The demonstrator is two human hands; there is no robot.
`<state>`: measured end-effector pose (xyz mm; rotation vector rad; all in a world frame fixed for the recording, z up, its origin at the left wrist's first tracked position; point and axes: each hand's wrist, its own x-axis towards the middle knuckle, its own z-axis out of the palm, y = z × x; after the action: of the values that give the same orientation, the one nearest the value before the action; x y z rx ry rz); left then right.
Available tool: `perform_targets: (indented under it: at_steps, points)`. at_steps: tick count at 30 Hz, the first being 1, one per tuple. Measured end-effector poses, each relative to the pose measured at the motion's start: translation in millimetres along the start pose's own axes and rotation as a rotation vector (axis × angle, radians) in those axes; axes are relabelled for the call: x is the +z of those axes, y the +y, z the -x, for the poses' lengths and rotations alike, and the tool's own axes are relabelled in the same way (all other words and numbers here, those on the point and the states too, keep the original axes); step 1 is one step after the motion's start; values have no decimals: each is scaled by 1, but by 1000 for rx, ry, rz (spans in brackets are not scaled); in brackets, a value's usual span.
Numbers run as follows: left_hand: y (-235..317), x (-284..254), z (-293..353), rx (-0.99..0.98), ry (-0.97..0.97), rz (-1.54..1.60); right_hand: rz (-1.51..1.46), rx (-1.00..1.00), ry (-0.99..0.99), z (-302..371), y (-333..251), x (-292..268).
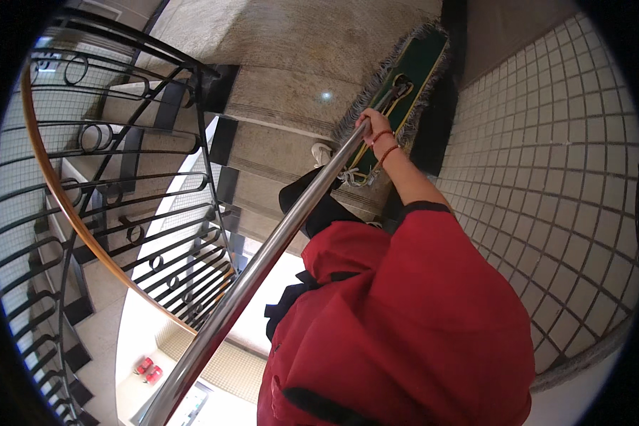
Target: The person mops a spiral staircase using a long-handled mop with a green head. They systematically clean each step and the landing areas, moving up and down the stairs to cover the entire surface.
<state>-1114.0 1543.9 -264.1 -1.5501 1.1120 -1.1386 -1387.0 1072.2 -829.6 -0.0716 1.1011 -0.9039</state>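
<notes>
My right hand (376,129), with a red cord bracelet and band at the wrist, is wrapped round the long metal pole (270,248) of a dust mop. The pole runs from the lower left up to a joint on the flat mop head (422,67), which is green with a grey fringe. The mop head lies lengthwise along the tiled wall's side, and light ties (355,177) hang at its near end. My left hand is outside the view.
Stone steps (270,149) descend near my shoe (321,153). On the left a black metal railing (142,149) with a wooden handrail (85,231) curves round the stairwell. A white tiled wall (547,184) rises on the right. Red objects (149,370) show far below.
</notes>
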Motion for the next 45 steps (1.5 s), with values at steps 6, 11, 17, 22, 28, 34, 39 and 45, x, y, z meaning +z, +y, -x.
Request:
perform_targets:
  at_steps: [6,11,17,22,28,34,39,45]
  points:
    - [44,20,-13,-13,50,291,14,-29,104,48,28,0]
    - [89,37,-8,-17,25,513,18,91,225,85,91,-41]
    - [119,62,32,-27,-104,621,174,241,262,117,128,-59]
    - [124,86,83,-65,-257,602,165,275,240,109,115,-61]
    - [116,102,139,-118,-388,512,188,279,195,75,95,-68]
    - [116,124,185,-108,-396,423,237,320,116,32,53,-59]
    - [159,154,201,85,-204,281,303,187,209,-51,11,-73]
    - [270,48,2,-228,-382,814,548,-33,271,-127,-92,-58]
